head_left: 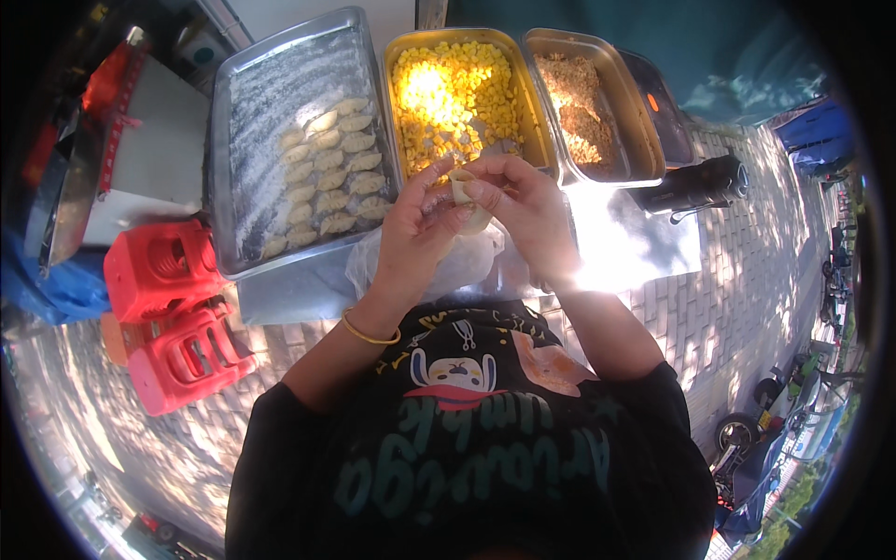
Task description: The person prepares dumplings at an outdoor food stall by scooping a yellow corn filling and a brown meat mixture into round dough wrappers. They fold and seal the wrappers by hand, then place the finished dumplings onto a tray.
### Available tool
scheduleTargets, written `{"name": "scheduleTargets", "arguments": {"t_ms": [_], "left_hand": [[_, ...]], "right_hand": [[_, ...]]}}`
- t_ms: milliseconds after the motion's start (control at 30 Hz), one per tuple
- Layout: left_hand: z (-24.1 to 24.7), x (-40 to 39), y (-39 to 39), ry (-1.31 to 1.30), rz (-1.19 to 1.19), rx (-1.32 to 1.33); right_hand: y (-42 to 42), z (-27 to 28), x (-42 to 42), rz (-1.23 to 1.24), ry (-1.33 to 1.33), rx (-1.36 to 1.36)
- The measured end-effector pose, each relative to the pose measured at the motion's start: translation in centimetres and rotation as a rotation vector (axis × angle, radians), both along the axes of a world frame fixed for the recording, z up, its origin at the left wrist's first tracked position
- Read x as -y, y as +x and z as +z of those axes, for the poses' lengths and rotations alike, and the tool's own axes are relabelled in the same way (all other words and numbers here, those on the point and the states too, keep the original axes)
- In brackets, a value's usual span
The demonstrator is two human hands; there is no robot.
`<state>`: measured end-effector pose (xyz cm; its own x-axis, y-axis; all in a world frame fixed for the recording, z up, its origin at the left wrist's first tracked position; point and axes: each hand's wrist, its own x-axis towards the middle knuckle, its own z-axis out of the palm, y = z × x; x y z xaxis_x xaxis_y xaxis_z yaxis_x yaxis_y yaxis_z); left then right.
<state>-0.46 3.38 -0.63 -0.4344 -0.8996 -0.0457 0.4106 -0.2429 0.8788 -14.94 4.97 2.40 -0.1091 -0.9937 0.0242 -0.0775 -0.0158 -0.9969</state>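
Observation:
Between my two hands is a pale dumpling wrapper [462, 187], folded over and pinched at its upper edge. My left hand [423, 213] grips it from the left, fingers curled behind it. From the right, my right hand [518, 199] presses its thumb and fingers against the dough. A clear plastic bag [462, 262] with something pale in it lies just below my hands. Beyond them stands a metal tray of yellow corn kernels [455, 91]. To its left, several pleated dumplings [330, 161] sit in rows on a floured metal tray [262, 91].
A metal pan [633, 119] holding brown crumbly filling [574, 105] is right of the corn. A black cylindrical flask [693, 185] lies on the table's right side. Red plastic stools [164, 269] stand at the left on brick paving [700, 315]. Motorbikes are parked at far right.

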Motion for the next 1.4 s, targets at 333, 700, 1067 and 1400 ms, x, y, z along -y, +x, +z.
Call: {"name": "scheduleTargets", "arguments": {"t_ms": [333,700,1067,1400], "left_hand": [[0.2,-0.2,0.0,-0.110,0.027,0.062],[-0.2,-0.1,-0.3,-0.167,0.061,0.138],[-0.6,1.4,-1.2,-0.263,0.117,-0.004],[-0.8,7.2,-1.1,-0.595,0.000,0.987]], "right_hand": [[-0.3,-0.5,0.4,0.014,-0.056,-0.097],[-0.3,1.1,0.8,0.102,-0.167,-0.348],[-0.2,0.0,3.2,-0.121,-0.312,-0.468],[-5.6,2.4,6.2,-0.177,-0.286,-0.202]]}}
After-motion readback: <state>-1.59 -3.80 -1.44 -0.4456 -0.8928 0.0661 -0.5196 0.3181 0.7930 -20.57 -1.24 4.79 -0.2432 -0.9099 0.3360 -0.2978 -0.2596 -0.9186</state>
